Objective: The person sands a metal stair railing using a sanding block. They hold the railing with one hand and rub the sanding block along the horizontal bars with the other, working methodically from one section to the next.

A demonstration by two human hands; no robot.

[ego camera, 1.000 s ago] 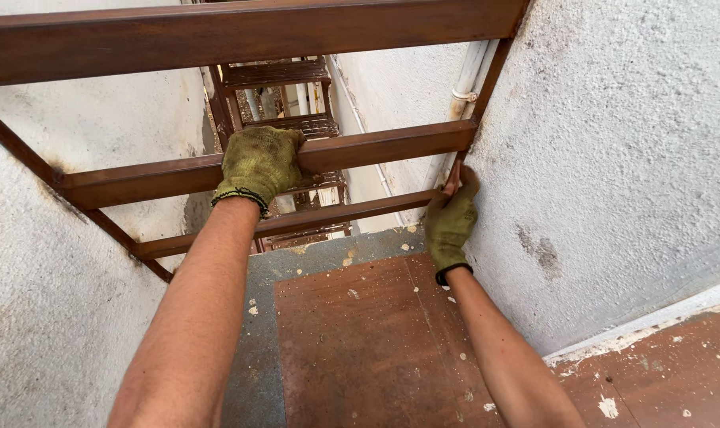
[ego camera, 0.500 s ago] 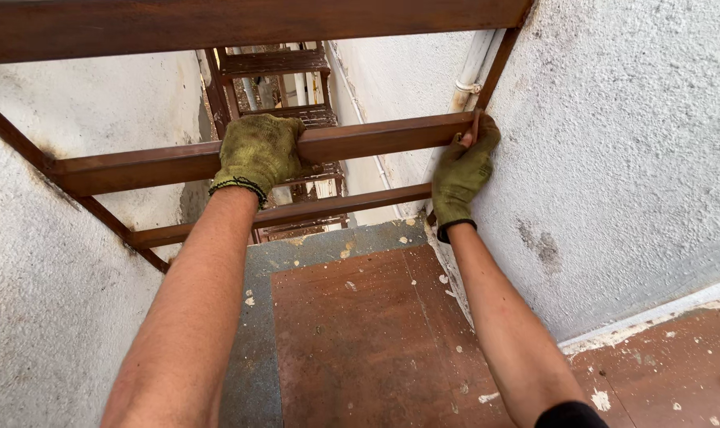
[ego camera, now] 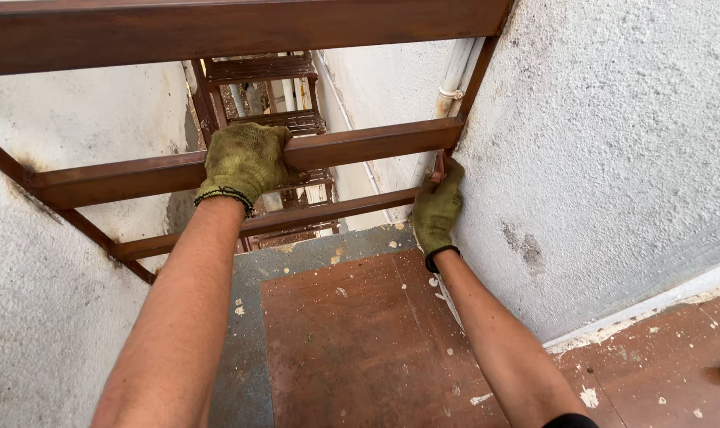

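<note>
A rusty brown metal railing with three cross bars spans the gap between two rough white walls. My left hand (ego camera: 245,162), in a worn green glove, is closed around the middle bar (ego camera: 360,147) from above. My right hand (ego camera: 438,208), gloved the same, is below that bar's right end, against the slanted end post (ego camera: 475,87) by the wall. Its fingers pinch a small reddish-brown piece (ego camera: 438,166) against the metal; I cannot tell what the piece is. The lower bar (ego camera: 328,212) runs just behind this hand.
The thick top bar (ego camera: 217,32) crosses the top of the view. A brown, paint-flecked landing (ego camera: 352,341) lies under my arms. Beyond the railing, metal stairs (ego camera: 257,71) drop away. A white pipe (ego camera: 455,75) runs along the far wall, and the right wall (ego camera: 614,158) is close by.
My right hand went up to the middle bar's right end, then slid back down along the end post. The left hand kept its grip on the middle bar.
</note>
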